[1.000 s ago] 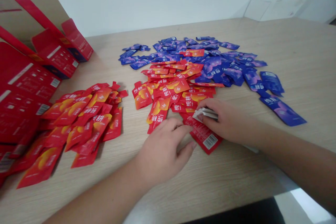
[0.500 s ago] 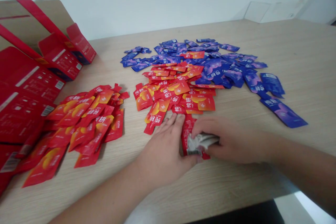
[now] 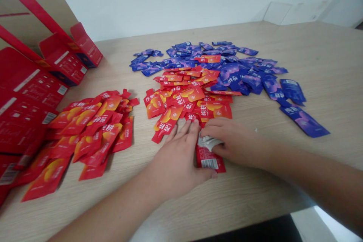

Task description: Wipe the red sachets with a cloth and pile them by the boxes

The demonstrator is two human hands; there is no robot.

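Note:
A red sachet (image 3: 208,157) lies on the table with its printed side and barcode facing up. My left hand (image 3: 180,162) rests beside it, fingers stretched out flat, the fingertips at the sachet's upper left and the thumb along its lower edge. A crumpled white tissue (image 3: 208,142) is bunched in my right hand (image 3: 235,138), which presses it on the upper part of the sachet. Just beyond both hands is a pile of red-orange sachets (image 3: 184,98), its near edge touching my left fingertips. Part of the red sachet is hidden under my hands.
Blue-purple sachets (image 3: 232,75) spread behind the red pile, with a single blue sachet (image 3: 304,121) at its right end. A second heap of red sachets (image 3: 93,128) lies at left, against red cardboard boxes (image 3: 28,94). A white wall (image 3: 170,3) stands behind the table (image 3: 320,75).
My right hand has slid the tissue up the red sachet, away from me, uncovering the barcode. My left hand has stayed nearly in place.

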